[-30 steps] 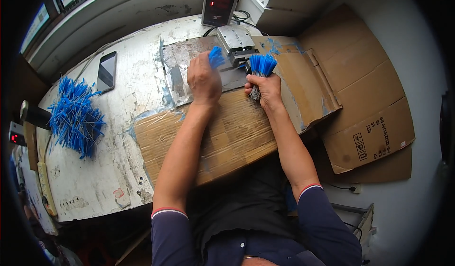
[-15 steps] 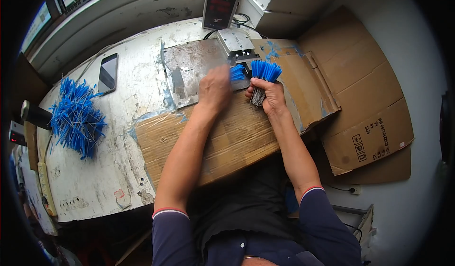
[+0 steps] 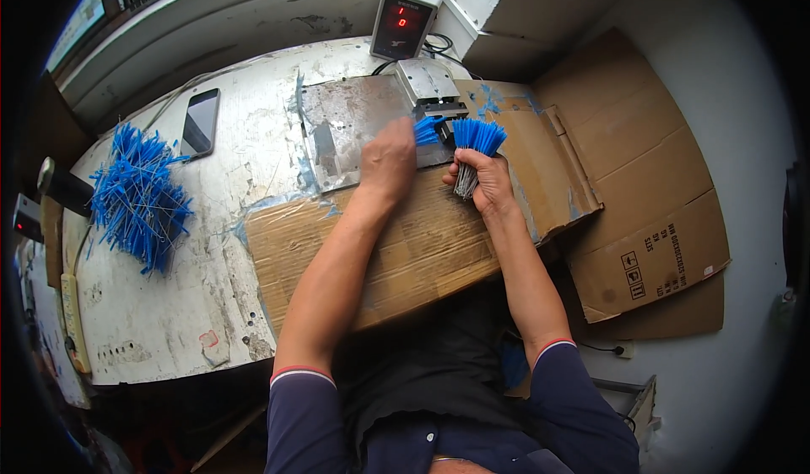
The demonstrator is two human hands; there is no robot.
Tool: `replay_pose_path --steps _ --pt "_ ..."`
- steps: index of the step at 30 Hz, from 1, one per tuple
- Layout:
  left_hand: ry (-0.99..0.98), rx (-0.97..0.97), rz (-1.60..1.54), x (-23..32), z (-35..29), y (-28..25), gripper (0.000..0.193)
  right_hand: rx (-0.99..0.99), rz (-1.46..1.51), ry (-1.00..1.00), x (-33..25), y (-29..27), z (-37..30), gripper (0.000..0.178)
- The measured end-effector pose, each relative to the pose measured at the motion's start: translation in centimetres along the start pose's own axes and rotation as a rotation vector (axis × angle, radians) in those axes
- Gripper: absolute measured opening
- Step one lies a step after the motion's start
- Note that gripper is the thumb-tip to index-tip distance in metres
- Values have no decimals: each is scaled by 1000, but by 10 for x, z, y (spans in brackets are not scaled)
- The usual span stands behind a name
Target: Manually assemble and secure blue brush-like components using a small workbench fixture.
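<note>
In my right hand (image 3: 489, 183) is a bundle of thin wires with blue plastic ends (image 3: 477, 138), held upright with the blue ends up and the pale wires below. My left hand (image 3: 388, 162) is closed, with its knuckles up, over the metal plate (image 3: 342, 119). Its fingertips meet a small group of blue pieces (image 3: 429, 130) lying by a small black fixture (image 3: 447, 130); what they pinch is hidden. On the left of the table lies a loose heap of the same blue-ended wires (image 3: 139, 200).
A counter box with a red display (image 3: 406, 22) stands at the back, behind a metal block (image 3: 426, 81). Flattened cardboard (image 3: 380, 254) covers the table's front edge. A phone (image 3: 201, 123) lies left of the plate; an open carton (image 3: 641, 178) stands at the right.
The view has shifted slightly. Red digits now show clearly on the counter's display. Both hands stay in nearly the same places, with the bundle still in my right hand.
</note>
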State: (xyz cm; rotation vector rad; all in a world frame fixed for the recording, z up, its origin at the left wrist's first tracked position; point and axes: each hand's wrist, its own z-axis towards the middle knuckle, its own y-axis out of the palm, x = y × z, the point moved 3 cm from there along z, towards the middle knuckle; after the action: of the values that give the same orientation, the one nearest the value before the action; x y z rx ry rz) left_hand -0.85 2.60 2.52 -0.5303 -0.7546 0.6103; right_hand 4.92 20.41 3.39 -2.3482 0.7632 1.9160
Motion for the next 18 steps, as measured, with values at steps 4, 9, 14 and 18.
replay_pose_path --steps 4,9,14,18 --pt "-148 141 -219 -3 4 -5 10 -88 -22 42 -4 8 -9 10" --pt "-218 82 -574 -3 6 7 16 -169 -62 64 1 27 -15 14" --pt "-252 128 -627 -4 8 7 16 -144 24 38 15 27 -11 12" --pt "-361 293 -561 -9 6 1 16 173 299 -64 20 14 -8 9"
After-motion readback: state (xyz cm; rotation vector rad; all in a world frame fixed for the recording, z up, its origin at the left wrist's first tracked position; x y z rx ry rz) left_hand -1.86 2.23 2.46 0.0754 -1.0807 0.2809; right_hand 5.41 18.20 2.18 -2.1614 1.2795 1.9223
